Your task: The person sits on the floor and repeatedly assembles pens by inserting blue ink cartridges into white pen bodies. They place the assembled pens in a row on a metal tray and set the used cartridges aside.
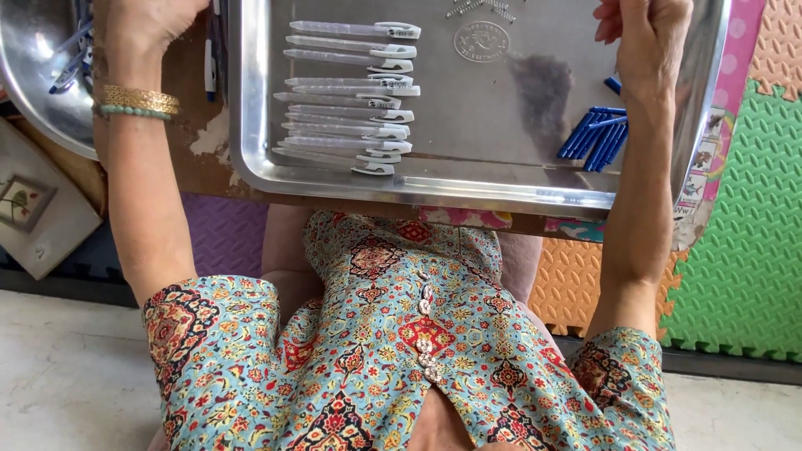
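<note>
A: What is seen at the right hand [647, 38]?

B: It is raised over the far right part of the steel tray [468, 179]. Its fingers [608, 21] are curled together, but whether anything is pinched between them cannot be told, since the tips are cut off at the frame's top edge.

A: And what lies closest to those fingers?

B: A small pile of blue pen parts [595, 134] is found just below them, inside the tray. Well to their left, a row of clear pen barrels with white clips [355, 96] is laid out.

A: And the left hand [142, 25]?

B: It is stretched past the tray's left edge, beside a steel bowl [38, 92] on the bench [196, 159]. Its fingers are out of view, so their grip cannot be told.
</note>
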